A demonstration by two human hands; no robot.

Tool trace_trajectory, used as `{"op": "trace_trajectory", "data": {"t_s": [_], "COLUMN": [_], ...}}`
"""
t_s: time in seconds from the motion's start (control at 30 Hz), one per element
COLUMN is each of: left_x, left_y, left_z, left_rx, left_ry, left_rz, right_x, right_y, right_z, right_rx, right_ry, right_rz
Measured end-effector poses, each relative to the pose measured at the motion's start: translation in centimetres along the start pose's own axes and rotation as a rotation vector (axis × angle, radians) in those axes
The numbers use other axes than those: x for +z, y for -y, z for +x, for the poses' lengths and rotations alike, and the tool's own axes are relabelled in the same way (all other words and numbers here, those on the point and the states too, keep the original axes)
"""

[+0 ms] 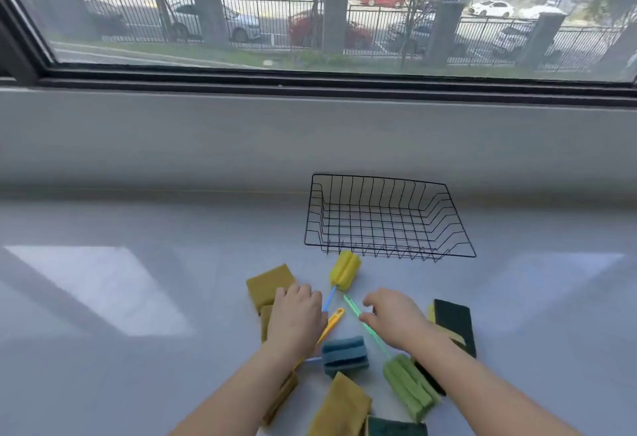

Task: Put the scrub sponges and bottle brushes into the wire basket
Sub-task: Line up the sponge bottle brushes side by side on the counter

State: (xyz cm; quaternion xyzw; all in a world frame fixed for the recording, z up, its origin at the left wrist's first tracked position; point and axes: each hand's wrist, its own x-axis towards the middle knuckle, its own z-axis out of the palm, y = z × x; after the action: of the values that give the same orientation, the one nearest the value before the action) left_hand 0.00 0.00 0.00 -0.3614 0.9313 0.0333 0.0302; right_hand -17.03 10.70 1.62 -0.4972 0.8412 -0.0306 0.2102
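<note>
Head view: my right hand pinches the green bottle brush by its thin, stiff handle, just in front of the empty wire basket. Its foam head looks light and squashy. My left hand is curled alongside; I cannot tell its grip.

One wire basket. Three brushes with foam heads showing: one yellow bottle brush, one blue bottle brush, one green bottle brush. One orange handle, head hidden. At least six scrub sponges, some partly covered.
</note>
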Motion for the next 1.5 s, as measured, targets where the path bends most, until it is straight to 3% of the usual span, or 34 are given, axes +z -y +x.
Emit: {"op": "trace_trajectory", "data": {"t_s": [0.43, 0.57, 0.87, 1.2, 1.43, 1.5], "left_x": [1.5, 1.2, -1.9, -4.6, -3.8, -3.3], "left_y": [-3.0, -2.5, -1.7, 7.8, 14.1, 15.7], "left_z": [3.5, 3.1, -0.1, -7.9, -13.9, -15.9], "left_rx": [-0.195, -0.274, -0.241, -0.478, -0.694, -0.760], "left_ry": [0.208, 0.135, -0.040, -0.209, -0.269, -0.278], "left_rz": [-0.137, -0.373, -0.661, -0.817, -0.868, -0.893], "right_x": [2.0, 0.6, -4.6, -10.0, -8.1, -6.9], "right_y": [-1.4, -1.6, -1.3, 8.5, 15.9, 18.0], "right_z": [3.0, 2.4, -2.1, -5.5, -5.6, -5.6], "right_rx": [0.056, 0.115, 0.169, -0.093, -0.422, -0.485], "right_ry": [0.131, 0.133, -0.032, -0.269, -0.286, -0.197], "right_rz": [0.046, 0.107, 0.402, 0.753, 0.854, 0.917]}}
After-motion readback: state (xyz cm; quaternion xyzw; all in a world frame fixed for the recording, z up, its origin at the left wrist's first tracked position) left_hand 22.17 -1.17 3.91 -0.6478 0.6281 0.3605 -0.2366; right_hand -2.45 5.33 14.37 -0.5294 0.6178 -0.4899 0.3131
